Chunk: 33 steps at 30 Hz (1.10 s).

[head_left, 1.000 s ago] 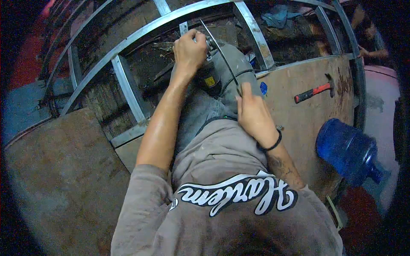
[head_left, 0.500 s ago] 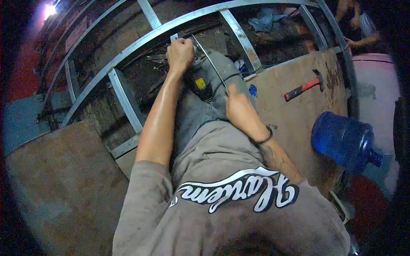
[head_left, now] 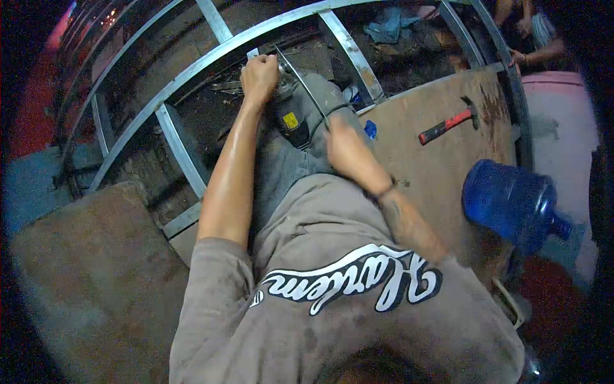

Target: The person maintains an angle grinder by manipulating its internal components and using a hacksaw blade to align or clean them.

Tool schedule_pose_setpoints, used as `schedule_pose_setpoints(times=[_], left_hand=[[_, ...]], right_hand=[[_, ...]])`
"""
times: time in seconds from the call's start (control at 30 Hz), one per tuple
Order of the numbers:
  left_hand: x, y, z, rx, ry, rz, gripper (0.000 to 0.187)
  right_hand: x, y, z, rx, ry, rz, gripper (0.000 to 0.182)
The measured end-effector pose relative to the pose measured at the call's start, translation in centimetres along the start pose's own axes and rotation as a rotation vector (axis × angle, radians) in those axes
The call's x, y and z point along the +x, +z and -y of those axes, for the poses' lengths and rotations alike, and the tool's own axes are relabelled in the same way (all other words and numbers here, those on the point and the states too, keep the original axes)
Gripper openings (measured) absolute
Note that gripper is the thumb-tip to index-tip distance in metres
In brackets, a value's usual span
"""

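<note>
From the head view, a thin strip [head_left: 300, 82] is gripped at its near end by the blurred right hand [head_left: 350, 150], fingers closed; beside its far end the left hand [head_left: 259, 82] is curled into a fist, contents hidden. A hammer [head_left: 448, 126] is seen near the upper right corner of the plywood [head_left: 441, 185].

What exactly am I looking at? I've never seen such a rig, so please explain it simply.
No machine here: these are a person's two bare hands. The camera is worn on that person's head, looking forward and down over the shirt. The right hand, blurred, holds a thin tool. The left hand is closed; what, if anything, it grips is hidden. A metal frame curves across the top. At right, a hammer lies on a board, with a blue jug on its side nearby.
</note>
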<state>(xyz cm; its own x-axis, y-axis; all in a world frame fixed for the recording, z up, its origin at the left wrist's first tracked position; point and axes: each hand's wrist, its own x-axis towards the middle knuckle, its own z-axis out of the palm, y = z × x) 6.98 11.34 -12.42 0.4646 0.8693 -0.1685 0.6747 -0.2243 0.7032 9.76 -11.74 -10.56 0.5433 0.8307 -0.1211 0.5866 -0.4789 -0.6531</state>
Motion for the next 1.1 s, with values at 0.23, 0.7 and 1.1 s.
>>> schedule_pose_setpoints(times=[0.23,0.7,1.1], left_hand=[[1.4,0.0,3.4,-0.460,0.174,0.324,0.032],[-0.5,-7.9,0.7,-0.605,0.413,0.885,0.057],[-1.9,-7.3,0.7,-0.704,0.335,0.837,0.056]], right_hand=[[0.9,-1.5,1.8,-0.018,0.046,0.065,0.024],[2.5,-5.3,1.5,0.856,0.310,-0.098,0.035],[13.4,-2.6,-0.1,0.777,-0.269,0.121,0.040]])
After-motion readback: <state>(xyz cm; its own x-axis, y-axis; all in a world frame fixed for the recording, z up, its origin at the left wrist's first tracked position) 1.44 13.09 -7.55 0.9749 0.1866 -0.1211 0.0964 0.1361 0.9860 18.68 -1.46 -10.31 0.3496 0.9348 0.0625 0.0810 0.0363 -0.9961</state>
